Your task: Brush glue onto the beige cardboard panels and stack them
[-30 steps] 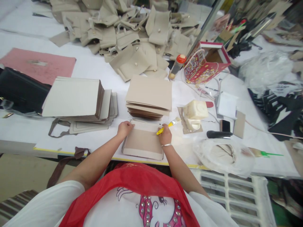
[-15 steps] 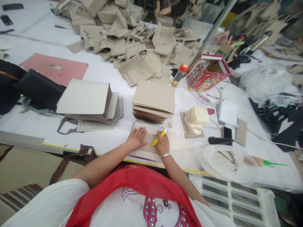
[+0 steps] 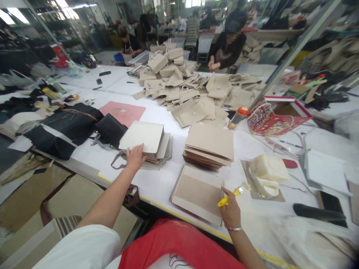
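Observation:
My left hand [image 3: 135,157] lies over the near edge of a stack of pale boards [image 3: 143,136], its fingers stretched out on the top board; whether the thumb is under it I cannot tell. My right hand [image 3: 231,209] is closed round a small paintbrush [image 3: 224,201] with a yellow handle, bristles pointing right. That hand rests at the right end of a board [image 3: 193,190] with a brown sheet across its middle, lying before me. Behind this board stands a stack of tan sheets [image 3: 209,140].
A cut-open white container [image 3: 267,170] with pale paste stands right on a piece of card. Beyond are a red patterned box [image 3: 277,116], an orange-capped bottle [image 3: 238,117] and a heap of beige bag pieces [image 3: 193,87]. Black bags [image 3: 66,129] lie left. Two people work across the table.
My left hand has left the board before me and moved left to the stack of pale boards. The right hand keeps the brush, now at the board's right end. The view has tilted up.

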`<state>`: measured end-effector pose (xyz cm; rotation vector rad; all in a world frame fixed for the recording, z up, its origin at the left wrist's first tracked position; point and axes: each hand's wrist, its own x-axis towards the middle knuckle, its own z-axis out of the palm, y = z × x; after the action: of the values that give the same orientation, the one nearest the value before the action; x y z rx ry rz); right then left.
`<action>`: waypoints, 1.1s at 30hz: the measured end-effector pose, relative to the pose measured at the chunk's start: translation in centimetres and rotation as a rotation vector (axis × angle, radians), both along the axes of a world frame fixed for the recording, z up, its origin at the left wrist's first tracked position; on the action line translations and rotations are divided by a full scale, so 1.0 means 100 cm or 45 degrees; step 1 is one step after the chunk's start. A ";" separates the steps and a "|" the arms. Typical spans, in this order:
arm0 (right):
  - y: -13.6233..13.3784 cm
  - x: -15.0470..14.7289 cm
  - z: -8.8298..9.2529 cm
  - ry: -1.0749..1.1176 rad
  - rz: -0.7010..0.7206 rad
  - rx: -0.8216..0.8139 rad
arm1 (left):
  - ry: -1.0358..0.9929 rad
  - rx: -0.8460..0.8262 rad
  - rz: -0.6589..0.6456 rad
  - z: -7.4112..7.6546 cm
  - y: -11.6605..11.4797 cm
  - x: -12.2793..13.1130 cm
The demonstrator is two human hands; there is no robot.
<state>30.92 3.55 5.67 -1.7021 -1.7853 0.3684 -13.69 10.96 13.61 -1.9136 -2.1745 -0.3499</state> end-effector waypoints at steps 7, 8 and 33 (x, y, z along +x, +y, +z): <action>-0.010 -0.019 0.031 0.319 -0.064 -0.137 | 0.102 0.086 -0.433 0.009 -0.028 0.014; -0.013 -0.023 0.035 0.432 -0.052 -0.212 | 0.082 0.140 -0.539 0.011 -0.039 0.029; -0.023 0.021 0.052 -0.186 -0.164 -0.346 | 0.006 -0.404 -1.434 -0.085 -0.108 0.241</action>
<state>33.01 1.23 10.86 -2.0699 -1.7800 0.4573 10.42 0.11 5.07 -3.1300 -0.9466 -0.1522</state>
